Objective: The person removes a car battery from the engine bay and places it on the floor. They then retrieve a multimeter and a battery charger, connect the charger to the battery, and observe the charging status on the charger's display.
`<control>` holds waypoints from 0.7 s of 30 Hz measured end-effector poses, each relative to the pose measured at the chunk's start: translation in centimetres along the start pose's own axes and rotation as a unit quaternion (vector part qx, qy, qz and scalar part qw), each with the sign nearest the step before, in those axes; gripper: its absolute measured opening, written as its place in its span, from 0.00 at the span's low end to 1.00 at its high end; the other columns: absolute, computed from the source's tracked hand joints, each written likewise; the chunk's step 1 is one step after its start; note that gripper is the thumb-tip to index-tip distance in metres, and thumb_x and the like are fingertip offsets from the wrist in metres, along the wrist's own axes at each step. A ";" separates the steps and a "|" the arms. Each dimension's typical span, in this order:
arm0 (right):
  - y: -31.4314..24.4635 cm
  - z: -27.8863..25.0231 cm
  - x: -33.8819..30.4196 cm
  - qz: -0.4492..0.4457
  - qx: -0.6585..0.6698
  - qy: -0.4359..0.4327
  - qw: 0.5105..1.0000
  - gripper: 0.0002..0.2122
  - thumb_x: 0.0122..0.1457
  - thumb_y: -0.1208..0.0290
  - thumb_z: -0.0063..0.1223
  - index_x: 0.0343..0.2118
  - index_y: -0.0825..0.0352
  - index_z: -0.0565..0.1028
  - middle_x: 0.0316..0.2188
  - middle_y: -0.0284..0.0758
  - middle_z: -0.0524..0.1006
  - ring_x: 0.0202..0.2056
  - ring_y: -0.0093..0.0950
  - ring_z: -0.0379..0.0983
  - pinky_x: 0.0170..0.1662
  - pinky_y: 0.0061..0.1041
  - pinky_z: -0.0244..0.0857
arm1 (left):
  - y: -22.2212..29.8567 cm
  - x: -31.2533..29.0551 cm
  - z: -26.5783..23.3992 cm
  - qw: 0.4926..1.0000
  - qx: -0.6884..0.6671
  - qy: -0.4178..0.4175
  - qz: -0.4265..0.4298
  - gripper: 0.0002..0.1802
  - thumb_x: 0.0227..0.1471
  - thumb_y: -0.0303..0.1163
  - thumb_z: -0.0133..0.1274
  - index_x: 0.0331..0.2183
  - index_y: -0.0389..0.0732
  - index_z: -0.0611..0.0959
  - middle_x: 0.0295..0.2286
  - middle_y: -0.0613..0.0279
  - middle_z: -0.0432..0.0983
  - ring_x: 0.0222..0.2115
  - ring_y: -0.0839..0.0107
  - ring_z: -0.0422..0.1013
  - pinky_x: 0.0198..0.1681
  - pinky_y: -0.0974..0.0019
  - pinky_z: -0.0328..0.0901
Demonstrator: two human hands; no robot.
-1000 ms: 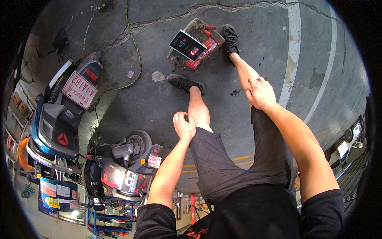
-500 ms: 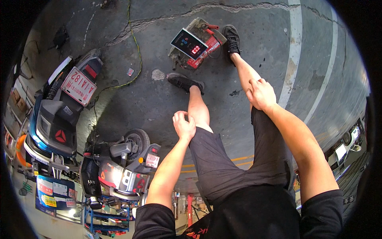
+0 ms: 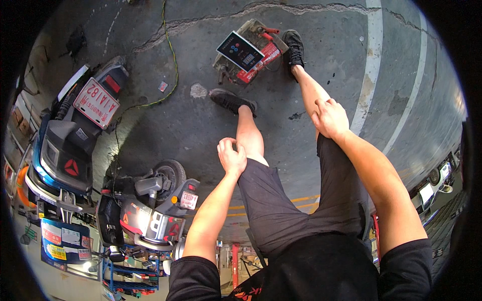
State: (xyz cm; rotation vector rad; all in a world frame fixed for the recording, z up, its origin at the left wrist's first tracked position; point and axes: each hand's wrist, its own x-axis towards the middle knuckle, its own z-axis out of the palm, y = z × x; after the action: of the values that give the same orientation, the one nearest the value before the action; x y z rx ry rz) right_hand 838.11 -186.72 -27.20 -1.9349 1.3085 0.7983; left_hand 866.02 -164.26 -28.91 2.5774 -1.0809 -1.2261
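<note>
My left hand (image 3: 232,156) rests against my left knee, fingers bent loosely and thumb apart. Across my right knee lies my right hand (image 3: 330,119), its fingers draped over the knee. Neither hand holds a thing. On the floor past my feet sits a dusty battery (image 3: 263,64) with a red label. A black control box with a white edge (image 3: 240,51) lies tilted on top of it, with coloured buttons and a small display that looks unlit. A red clamp (image 3: 269,31) grips or lies at the battery's far right corner; its exact hold is unclear.
My shoes (image 3: 232,102) stand close to the battery. Two scooters, one blue-black (image 3: 70,150) and one grey-red (image 3: 150,215), stand at the left. A yellow-green cable (image 3: 173,60) runs across the floor near a long crack (image 3: 221,19). A blue shelf (image 3: 131,281) stands at lower left.
The red digits on the control box's display were lit before and now look dark. The view has shifted slightly; both hands stay on my knees.
</note>
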 end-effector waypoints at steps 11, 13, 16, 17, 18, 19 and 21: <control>-0.5 -0.6 -0.2 0.010 0.000 -0.009 1.000 0.15 0.54 0.61 0.52 0.39 0.67 0.73 0.35 0.46 0.78 0.43 0.44 0.73 0.46 0.40 0.68 | 0.0 -0.1 0.0 1.000 -0.002 -0.008 -0.011 0.10 0.45 0.29 0.56 0.32 0.37 0.77 0.38 0.54 0.71 0.44 0.55 0.67 0.50 0.56 0.62; -0.5 -0.5 -0.2 0.007 -0.001 -0.010 1.000 0.15 0.53 0.61 0.52 0.39 0.66 0.73 0.35 0.46 0.78 0.43 0.44 0.73 0.46 0.40 0.68 | -0.1 0.0 0.0 1.000 -0.005 -0.009 -0.012 0.09 0.45 0.29 0.56 0.32 0.37 0.77 0.38 0.54 0.71 0.44 0.55 0.67 0.50 0.56 0.62; -0.3 -0.3 -0.2 -0.001 0.001 -0.009 1.000 0.15 0.54 0.62 0.52 0.40 0.66 0.72 0.34 0.46 0.77 0.43 0.44 0.73 0.46 0.40 0.68 | -0.1 0.0 0.0 1.000 -0.008 -0.005 -0.006 0.09 0.45 0.30 0.56 0.31 0.37 0.77 0.38 0.54 0.71 0.44 0.55 0.67 0.50 0.56 0.62; -0.3 -0.3 -0.2 0.001 0.004 -0.008 1.000 0.14 0.54 0.63 0.51 0.40 0.67 0.72 0.33 0.47 0.77 0.42 0.45 0.72 0.46 0.41 0.67 | -0.1 0.0 0.0 1.000 -0.006 -0.006 -0.008 0.09 0.45 0.30 0.56 0.31 0.37 0.77 0.38 0.54 0.71 0.44 0.55 0.67 0.50 0.56 0.62; -0.3 -0.2 -0.2 0.002 0.007 -0.006 1.000 0.14 0.55 0.63 0.50 0.40 0.67 0.72 0.33 0.48 0.77 0.42 0.45 0.72 0.46 0.41 0.67 | -0.1 0.0 0.0 1.000 -0.005 -0.007 -0.010 0.09 0.45 0.30 0.56 0.32 0.37 0.77 0.38 0.54 0.71 0.44 0.55 0.67 0.50 0.56 0.62; -0.2 -0.2 -0.2 0.003 0.005 -0.009 1.000 0.14 0.55 0.63 0.50 0.40 0.67 0.72 0.33 0.48 0.78 0.42 0.45 0.72 0.46 0.41 0.67 | -0.1 0.0 -0.1 1.000 -0.003 -0.008 -0.012 0.09 0.46 0.30 0.56 0.32 0.38 0.77 0.38 0.54 0.71 0.44 0.55 0.67 0.50 0.56 0.62; -0.2 -0.1 -0.1 0.005 0.002 -0.013 1.000 0.14 0.55 0.63 0.50 0.41 0.67 0.72 0.32 0.47 0.78 0.42 0.44 0.72 0.46 0.40 0.67 | 0.0 0.1 -0.3 1.000 -0.002 -0.010 -0.009 0.09 0.46 0.30 0.56 0.32 0.38 0.77 0.39 0.54 0.71 0.45 0.55 0.67 0.50 0.56 0.62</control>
State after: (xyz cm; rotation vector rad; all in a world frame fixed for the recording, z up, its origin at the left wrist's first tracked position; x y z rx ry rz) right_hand 838.24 -186.69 -27.00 -1.9085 1.3047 0.8233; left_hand 866.24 -164.36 -28.80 2.5840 -1.0598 -1.2584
